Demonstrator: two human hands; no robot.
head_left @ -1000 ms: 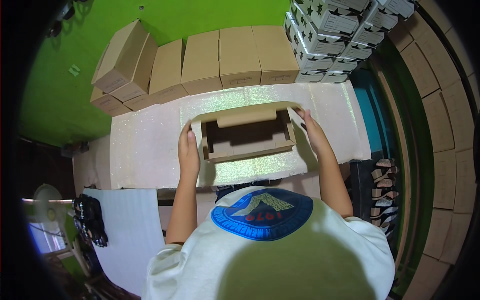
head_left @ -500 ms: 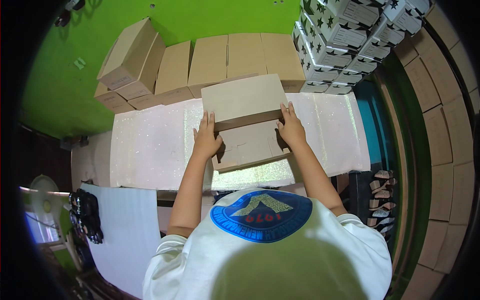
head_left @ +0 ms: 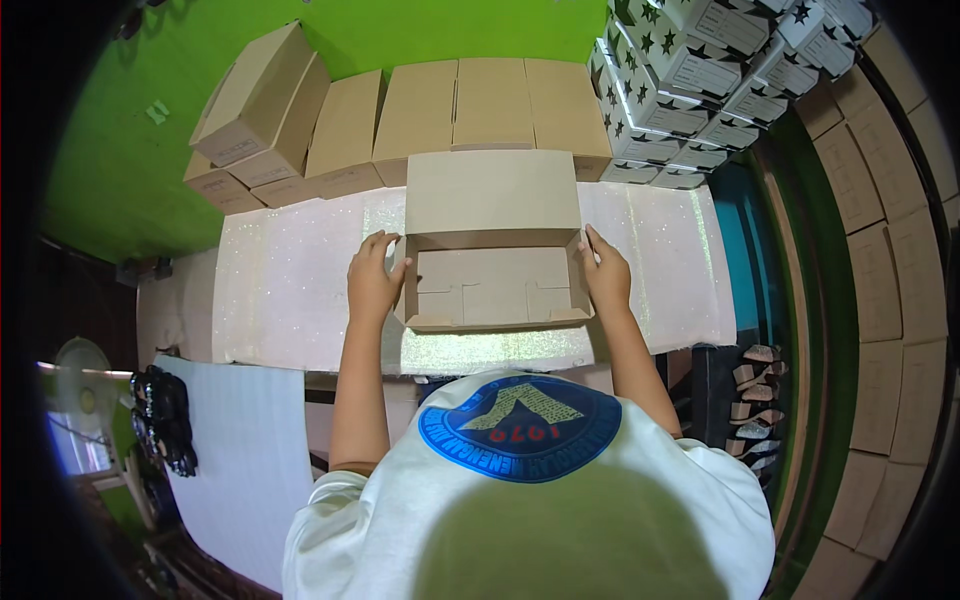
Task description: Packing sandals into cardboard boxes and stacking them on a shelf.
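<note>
While lying open on the sparkly white table top [head_left: 290,290], holds nothing inside: brown cardboard box [head_left: 495,290], bare folded floor flaps showing, lid flap standing back toward a row of closed brown cartons [head_left: 455,105], with star-printed white boxes [head_left: 700,70] stacked at the far right. Pressed flat against the box's left wall, left hand [head_left: 372,282], fingers curled over the rim; set against the right wall, right hand [head_left: 607,275], fingers straight, both forearms rising from the lower edge.

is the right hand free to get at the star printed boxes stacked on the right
Probably not without letting go: the right hand rests on the open cardboard box, and the star-printed boxes sit far beyond it. Nothing blocks the way.
</note>
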